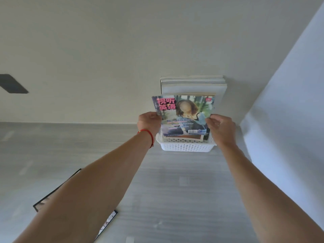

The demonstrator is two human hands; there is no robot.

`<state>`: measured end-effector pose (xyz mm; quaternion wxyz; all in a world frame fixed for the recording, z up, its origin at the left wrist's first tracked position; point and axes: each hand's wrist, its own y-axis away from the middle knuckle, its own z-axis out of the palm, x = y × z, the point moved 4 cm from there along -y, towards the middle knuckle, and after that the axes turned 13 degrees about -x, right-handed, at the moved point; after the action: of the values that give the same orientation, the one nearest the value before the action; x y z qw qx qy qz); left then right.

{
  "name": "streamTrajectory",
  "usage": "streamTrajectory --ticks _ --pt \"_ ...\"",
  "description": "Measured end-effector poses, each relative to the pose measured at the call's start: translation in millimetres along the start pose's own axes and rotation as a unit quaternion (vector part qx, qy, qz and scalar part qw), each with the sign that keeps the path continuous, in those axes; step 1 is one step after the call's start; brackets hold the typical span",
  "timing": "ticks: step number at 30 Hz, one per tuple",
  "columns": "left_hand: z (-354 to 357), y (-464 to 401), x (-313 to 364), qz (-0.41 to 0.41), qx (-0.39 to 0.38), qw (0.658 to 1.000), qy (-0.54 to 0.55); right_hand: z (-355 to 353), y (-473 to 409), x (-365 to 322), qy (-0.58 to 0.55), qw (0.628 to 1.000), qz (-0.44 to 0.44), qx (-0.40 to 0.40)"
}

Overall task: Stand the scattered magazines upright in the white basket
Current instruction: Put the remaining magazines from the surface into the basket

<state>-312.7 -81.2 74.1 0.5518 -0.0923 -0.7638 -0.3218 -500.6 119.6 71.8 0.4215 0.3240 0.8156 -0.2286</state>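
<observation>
A white perforated basket [185, 146] stands on the grey floor against the wall. Several magazines [192, 85] stand upright in its back part, leaning on the wall. In front of them is a colourful magazine [184, 118] with red characters and a cover portrait, its lower edge down inside the basket. My left hand [149, 122] pinches its left edge, with a red string on the wrist. My right hand [220, 128] pinches its right edge.
A black-edged magazine [107, 223] lies flat on the floor at the lower left, mostly hidden under my left forearm. A white wall or panel [284, 111] rises close on the right of the basket. A dark patch [12, 84] marks the wall at far left.
</observation>
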Motion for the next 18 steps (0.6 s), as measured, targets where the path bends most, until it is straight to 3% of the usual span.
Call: streamTrajectory --ticks 13,18 --pt "14.8 -12.9 -24.0 0.036 -0.066 0.997 -0.010 31.8 9.6 26.0 -0.083 0.993 0.077 -0.044" --pt "-15.3 39.2 -29.7 0.122 -0.046 0.984 -0.125 32.8 47.5 10.1 -0.070 0.996 0.058 -0.004"
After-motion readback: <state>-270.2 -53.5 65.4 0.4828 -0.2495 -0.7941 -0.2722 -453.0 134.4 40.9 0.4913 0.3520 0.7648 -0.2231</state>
